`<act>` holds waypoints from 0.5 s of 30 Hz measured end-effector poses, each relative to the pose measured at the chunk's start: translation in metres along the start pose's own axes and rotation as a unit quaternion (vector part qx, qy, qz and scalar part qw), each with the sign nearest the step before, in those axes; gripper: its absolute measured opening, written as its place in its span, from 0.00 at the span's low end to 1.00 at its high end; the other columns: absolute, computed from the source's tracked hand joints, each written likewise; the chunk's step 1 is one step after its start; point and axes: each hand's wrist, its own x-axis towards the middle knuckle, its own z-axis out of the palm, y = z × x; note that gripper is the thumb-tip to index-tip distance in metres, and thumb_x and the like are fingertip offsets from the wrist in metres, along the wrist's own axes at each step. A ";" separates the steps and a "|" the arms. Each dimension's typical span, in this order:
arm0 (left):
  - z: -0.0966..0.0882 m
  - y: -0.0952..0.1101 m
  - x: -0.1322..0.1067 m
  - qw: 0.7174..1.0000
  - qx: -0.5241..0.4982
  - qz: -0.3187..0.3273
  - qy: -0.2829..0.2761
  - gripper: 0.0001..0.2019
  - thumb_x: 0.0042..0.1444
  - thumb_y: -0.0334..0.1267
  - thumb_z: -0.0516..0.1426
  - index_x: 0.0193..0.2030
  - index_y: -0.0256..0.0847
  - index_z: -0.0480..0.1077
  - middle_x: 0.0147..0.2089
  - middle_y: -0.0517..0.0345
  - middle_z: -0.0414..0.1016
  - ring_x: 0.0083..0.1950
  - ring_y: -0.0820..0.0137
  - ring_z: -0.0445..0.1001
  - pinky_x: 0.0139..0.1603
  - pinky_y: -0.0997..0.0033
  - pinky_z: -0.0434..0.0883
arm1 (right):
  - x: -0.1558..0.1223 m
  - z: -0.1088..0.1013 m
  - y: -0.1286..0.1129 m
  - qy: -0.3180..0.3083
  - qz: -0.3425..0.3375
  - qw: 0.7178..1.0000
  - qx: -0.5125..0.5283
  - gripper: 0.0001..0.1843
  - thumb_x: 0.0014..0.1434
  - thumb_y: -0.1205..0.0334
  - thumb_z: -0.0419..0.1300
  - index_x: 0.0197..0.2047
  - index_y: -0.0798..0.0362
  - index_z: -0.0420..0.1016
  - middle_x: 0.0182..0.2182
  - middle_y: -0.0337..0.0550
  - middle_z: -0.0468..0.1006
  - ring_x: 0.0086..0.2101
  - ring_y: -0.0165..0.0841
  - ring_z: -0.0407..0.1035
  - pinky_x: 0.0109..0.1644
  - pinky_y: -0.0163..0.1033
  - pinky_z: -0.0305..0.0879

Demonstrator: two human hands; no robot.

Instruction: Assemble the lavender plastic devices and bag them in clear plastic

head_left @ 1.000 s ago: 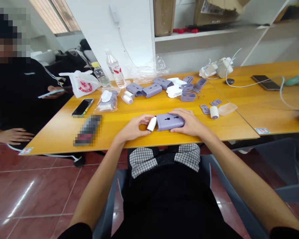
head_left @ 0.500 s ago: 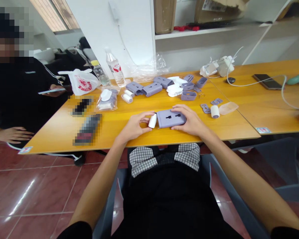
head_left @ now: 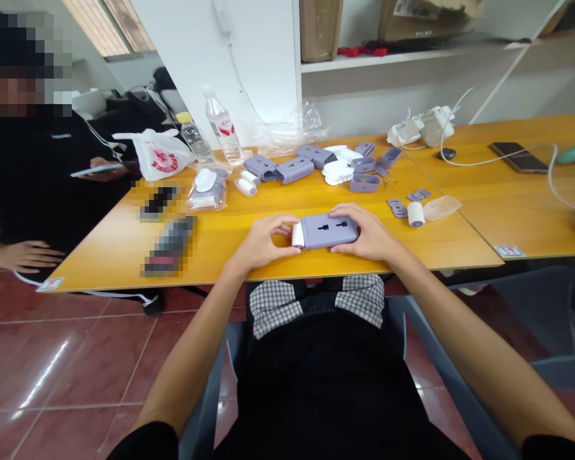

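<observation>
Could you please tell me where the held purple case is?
In the head view, the purple case is right of centre, between the right hand on its right end and the white piece in the left hand.

L hand [head_left: 263, 241] pinches white cyl. part [head_left: 298, 234] against L end of purple casing [head_left: 332, 237] w/ 2 blk slots [head_left: 322, 228]; R hand [head_left: 368, 234] grips casing's R end. Behind on wood tbl [head_left: 215, 246]: more purple casings [head_left: 294, 171], bagged parts [head_left: 208, 191], 2 bottles [head_left: 225, 131]. To R, white roller [head_left: 415, 213] w/ purple end, just beside clear tray [head_left: 442, 208]. Far L, co-worker [head_left: 29, 172] in blk top holds flat pale device [head_left: 93, 170].
</observation>
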 end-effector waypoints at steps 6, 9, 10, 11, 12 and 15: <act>-0.002 0.001 0.003 0.994 0.097 0.052 -0.014 0.26 0.56 0.47 0.75 0.59 0.47 0.77 0.61 0.49 0.80 0.62 0.56 0.80 0.68 0.44 0.76 | 0.000 -0.003 -0.004 0.002 0.025 0.999 0.026 0.38 0.50 0.39 0.80 0.60 0.40 0.76 0.60 0.49 0.80 0.60 0.55 0.75 0.69 0.65 0.69; -0.002 0.003 0.004 0.994 0.091 0.064 -0.014 0.25 0.56 0.49 0.75 0.57 0.47 0.77 0.59 0.50 0.80 0.60 0.56 0.80 0.66 0.45 0.77 | -0.001 -0.004 -0.005 -0.004 0.039 0.998 0.045 0.38 0.50 0.37 0.79 0.59 0.41 0.76 0.58 0.49 0.81 0.58 0.55 0.76 0.66 0.63 0.71; -0.002 0.004 0.004 0.995 0.082 0.062 -0.014 0.24 0.56 0.50 0.75 0.56 0.47 0.78 0.59 0.50 0.80 0.60 0.57 0.80 0.66 0.45 0.77 | -0.001 -0.005 -0.005 -0.007 0.047 0.998 0.050 0.38 0.50 0.36 0.78 0.59 0.42 0.76 0.58 0.49 0.81 0.57 0.55 0.76 0.64 0.62 0.72; -0.001 0.004 0.003 0.996 0.072 0.058 -0.015 0.23 0.57 0.50 0.75 0.55 0.47 0.78 0.60 0.49 0.79 0.61 0.57 0.80 0.67 0.44 0.77 | -0.001 -0.005 -0.005 -0.011 0.056 0.997 0.055 0.38 0.50 0.35 0.78 0.59 0.42 0.76 0.57 0.48 0.81 0.56 0.55 0.77 0.63 0.62 0.73; 0.000 0.005 0.003 0.997 0.060 0.052 -0.017 0.22 0.57 0.50 0.74 0.54 0.47 0.78 0.62 0.48 0.78 0.62 0.56 0.79 0.68 0.43 0.76 | -0.001 -0.006 -0.006 -0.015 0.066 0.996 0.058 0.39 0.50 0.34 0.78 0.59 0.42 0.76 0.56 0.48 0.82 0.55 0.55 0.77 0.62 0.62 0.73; 0.003 0.006 0.001 0.999 0.004 0.028 -0.034 0.18 0.59 0.48 0.73 0.50 0.46 0.78 0.69 0.45 0.74 0.66 0.54 0.78 0.69 0.41 0.76 | -0.001 -0.007 -0.006 -0.021 0.083 0.994 0.063 0.41 0.49 0.33 0.78 0.60 0.42 0.76 0.56 0.48 0.82 0.54 0.55 0.77 0.60 0.62 0.74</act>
